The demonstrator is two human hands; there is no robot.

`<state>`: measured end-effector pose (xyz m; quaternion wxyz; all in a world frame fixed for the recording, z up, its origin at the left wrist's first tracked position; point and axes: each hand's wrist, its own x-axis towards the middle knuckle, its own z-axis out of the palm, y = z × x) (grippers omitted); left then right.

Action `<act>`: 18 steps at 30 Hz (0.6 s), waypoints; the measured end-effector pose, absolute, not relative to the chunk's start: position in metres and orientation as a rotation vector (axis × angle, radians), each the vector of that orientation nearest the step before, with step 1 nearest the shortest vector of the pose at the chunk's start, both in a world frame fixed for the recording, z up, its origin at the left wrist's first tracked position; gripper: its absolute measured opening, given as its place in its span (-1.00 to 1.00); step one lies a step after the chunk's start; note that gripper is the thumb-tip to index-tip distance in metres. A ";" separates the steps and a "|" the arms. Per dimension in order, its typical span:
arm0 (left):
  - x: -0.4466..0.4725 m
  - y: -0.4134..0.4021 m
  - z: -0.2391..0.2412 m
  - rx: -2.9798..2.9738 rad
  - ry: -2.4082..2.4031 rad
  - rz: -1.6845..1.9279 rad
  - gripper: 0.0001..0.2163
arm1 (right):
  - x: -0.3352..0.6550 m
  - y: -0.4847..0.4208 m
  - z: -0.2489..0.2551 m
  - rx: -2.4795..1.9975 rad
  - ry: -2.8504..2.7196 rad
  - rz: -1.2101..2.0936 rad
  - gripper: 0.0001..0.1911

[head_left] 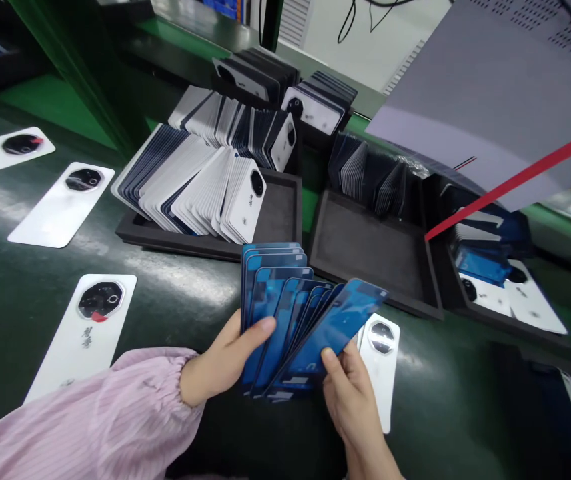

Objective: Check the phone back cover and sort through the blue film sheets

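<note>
Between my two hands is a fanned stack of phone back covers (275,313), their blue film-covered sides facing me. My left hand (228,360) grips the left part of the stack, its thumb lying across the blue film. With the thumb in front and fingers behind, my right hand (348,383) pinches the rightmost cover (338,330), which tilts to the right. Behind my right hand a white back cover (385,373) with a round-cornered dark camera area shows its outer face; whether it is held or lies on the table I cannot tell.
A dark foam tray (285,207) holds rows of white and dark covers just beyond my hands. Right of it stands another tray (365,233) with dark covers at its back. White covers (65,203) lie on the green table at left. A red strip (515,177) slants across the right.
</note>
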<state>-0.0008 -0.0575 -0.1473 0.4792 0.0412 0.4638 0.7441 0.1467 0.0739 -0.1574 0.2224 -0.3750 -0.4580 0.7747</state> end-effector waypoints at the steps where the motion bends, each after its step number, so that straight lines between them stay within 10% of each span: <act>1: -0.001 -0.059 -0.149 0.078 1.119 1.805 -0.51 | 0.146 0.076 -0.157 -1.044 -1.260 2.114 -0.67; 18: -0.002 -0.058 -0.155 0.015 1.107 1.829 -0.57 | 0.150 0.085 -0.155 -1.080 -1.199 2.103 -0.80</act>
